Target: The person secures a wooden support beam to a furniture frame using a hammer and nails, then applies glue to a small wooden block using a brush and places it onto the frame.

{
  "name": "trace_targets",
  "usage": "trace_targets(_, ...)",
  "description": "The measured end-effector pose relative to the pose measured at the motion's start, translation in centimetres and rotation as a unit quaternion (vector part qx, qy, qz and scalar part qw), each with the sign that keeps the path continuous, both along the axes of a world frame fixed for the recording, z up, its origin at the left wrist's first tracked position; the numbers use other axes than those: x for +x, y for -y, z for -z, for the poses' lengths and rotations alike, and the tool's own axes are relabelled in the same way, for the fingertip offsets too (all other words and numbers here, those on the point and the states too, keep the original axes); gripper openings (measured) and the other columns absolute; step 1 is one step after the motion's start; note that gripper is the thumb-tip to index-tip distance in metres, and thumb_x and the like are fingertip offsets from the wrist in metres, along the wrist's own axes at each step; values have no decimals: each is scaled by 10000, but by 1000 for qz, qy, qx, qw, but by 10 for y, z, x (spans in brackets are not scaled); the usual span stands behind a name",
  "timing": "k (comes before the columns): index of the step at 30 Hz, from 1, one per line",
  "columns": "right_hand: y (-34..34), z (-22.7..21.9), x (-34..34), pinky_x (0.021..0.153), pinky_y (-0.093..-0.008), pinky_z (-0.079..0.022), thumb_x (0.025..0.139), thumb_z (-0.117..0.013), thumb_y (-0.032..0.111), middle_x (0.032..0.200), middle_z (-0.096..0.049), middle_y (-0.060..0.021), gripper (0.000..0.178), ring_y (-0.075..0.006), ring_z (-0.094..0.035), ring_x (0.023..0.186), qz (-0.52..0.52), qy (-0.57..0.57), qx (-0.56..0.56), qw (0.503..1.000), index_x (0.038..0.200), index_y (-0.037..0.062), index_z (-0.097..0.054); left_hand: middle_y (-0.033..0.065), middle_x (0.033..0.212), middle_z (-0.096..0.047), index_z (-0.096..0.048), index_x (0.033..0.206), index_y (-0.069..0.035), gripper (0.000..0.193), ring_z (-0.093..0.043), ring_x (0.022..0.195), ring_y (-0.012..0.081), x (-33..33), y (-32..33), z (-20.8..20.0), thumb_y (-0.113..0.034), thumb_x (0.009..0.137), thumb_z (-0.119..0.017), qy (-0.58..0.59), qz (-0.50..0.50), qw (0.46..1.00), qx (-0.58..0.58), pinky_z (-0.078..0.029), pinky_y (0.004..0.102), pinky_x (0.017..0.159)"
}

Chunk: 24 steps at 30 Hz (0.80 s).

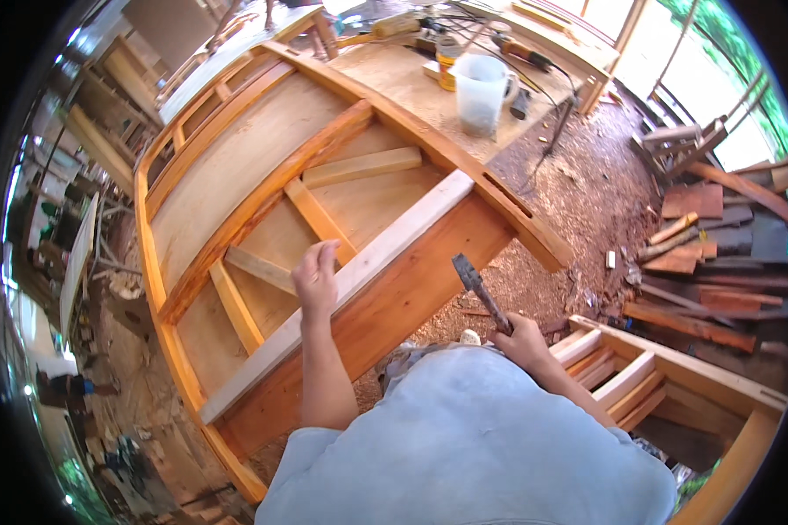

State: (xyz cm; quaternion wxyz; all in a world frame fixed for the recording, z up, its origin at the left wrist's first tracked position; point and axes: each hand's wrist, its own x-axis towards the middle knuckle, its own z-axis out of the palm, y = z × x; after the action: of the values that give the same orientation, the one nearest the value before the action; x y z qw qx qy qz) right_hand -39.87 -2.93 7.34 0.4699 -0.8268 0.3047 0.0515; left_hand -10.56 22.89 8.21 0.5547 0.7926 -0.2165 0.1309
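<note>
Where shavings (587, 171) spread, boards (731, 241) lie piled.

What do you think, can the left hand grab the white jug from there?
Probably not without leaning in. The white jug stands beyond the wooden frame, and the left hand is by the pale strip, with part of the frame between them.

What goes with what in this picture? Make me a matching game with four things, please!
Things:
1. hammer
2. shirt
3. plastic jug
4. big wooden frame

Clues:
A. cloudy white
B. orange-brown
C. held in the right hand
D. light blue

Right pairs: 1-C, 2-D, 3-A, 4-B
</note>
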Motion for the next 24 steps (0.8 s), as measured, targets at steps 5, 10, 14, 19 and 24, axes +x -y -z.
trace_targets(5, 7, 3, -18, 647, -418, -489, 840, -765, 303, 703, -632, -212, 362, -267, -585, 621, 74, 16, -10, 997, 876, -37, -644, 64, 873, -725, -746, 1000, -5, 188, -646, 754, 106, 23, 91, 1, -134, 1018, -610, -136, 164, 977, 26, -520, 251, 705)
trace_targets(10, -24, 8, -30, 631, -416, -486, 830, -763, 288, 684, -629, -200, 354, -288, -585, 608, 182, 46, -33, 982, 872, -41, -638, 68, 904, -714, -733, 997, 13, 134, -643, 726, 105, 43, 133, 5, -83, 996, -640, -158, 258, 953, -20, -513, 235, 656)
trace_targets(14, -49, 9, -36, 613, -404, -476, 819, -764, 282, 680, -626, -197, 354, -253, -573, 599, 256, 51, -47, 964, 868, -47, -645, 114, 945, -736, -692, 1000, 35, 66, -699, 766, 137, 48, 152, 0, -7, 952, -678, -211, 290, 916, -181, -562, 253, 692)
trace_targets(19, -69, -7, -38, 590, -372, -452, 820, -761, 246, 650, -596, -108, 324, -175, -539, 612, 288, 11, -18, 957, 889, -56, -666, 107, 925, -730, -683, 1036, 40, 128, -704, 796, 148, 67, 157, 35, -14, 924, -717, -243, 285, 922, -94, -583, 273, 725)
trace_targets(24, -56, -17, -28, 616, -335, -447, 831, -754, 190, 712, -604, -48, 271, -137, -520, 659, 277, 37, 25, 960, 923, -48, -663, 77, 852, -733, -717, 978, 47, 155, -689, 809, 104, 49, 168, 28, -81, 898, -753, -225, 267, 935, -70, -558, 238, 742)
